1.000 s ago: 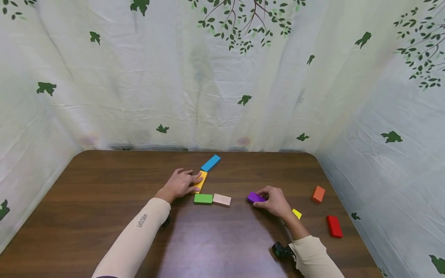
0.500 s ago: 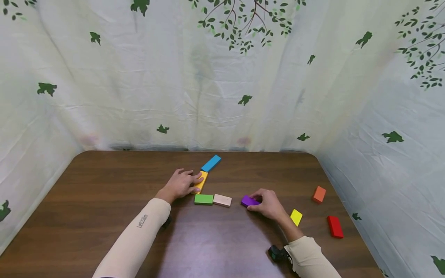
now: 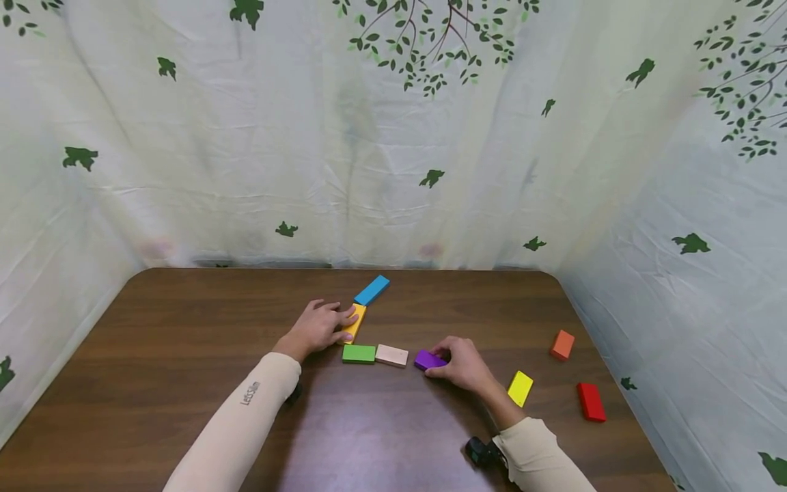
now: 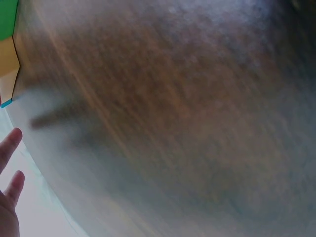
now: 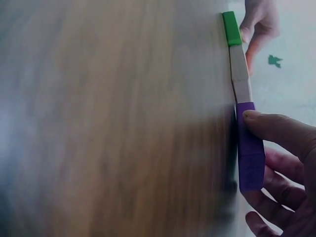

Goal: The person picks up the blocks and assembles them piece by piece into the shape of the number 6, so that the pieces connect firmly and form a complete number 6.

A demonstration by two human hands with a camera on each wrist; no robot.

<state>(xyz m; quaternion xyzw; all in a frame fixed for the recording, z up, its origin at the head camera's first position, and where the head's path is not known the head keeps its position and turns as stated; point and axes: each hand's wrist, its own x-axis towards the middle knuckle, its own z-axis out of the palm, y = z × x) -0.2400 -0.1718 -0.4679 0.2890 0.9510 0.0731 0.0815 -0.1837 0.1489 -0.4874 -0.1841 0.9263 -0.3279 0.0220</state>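
In the head view my right hand (image 3: 462, 365) pinches a purple block (image 3: 428, 360) between thumb and fingers, just right of a pale pink block (image 3: 391, 355). The right wrist view shows the thumb on one side of the purple block (image 5: 250, 143) and the fingers on the other. My left hand (image 3: 315, 328) rests thumb and index finger on an orange-yellow block (image 3: 359, 318), its other fingers spread. A blue block (image 3: 371, 290) lies at that block's far end. A green block (image 3: 359, 354) lies near its close end, end to end with the pink one.
On the right of the brown table (image 3: 184, 383) lie a yellow block (image 3: 520, 389), an orange block (image 3: 562, 345) and a red block (image 3: 591, 402). The yellow one is beside my right forearm. A white leaf-printed curtain (image 3: 344, 137) hangs behind the table and along its sides.
My right hand has slid left with the purple block, bringing it closer to the pink block. The yellow block shows more fully behind the forearm. My left hand stays in place.
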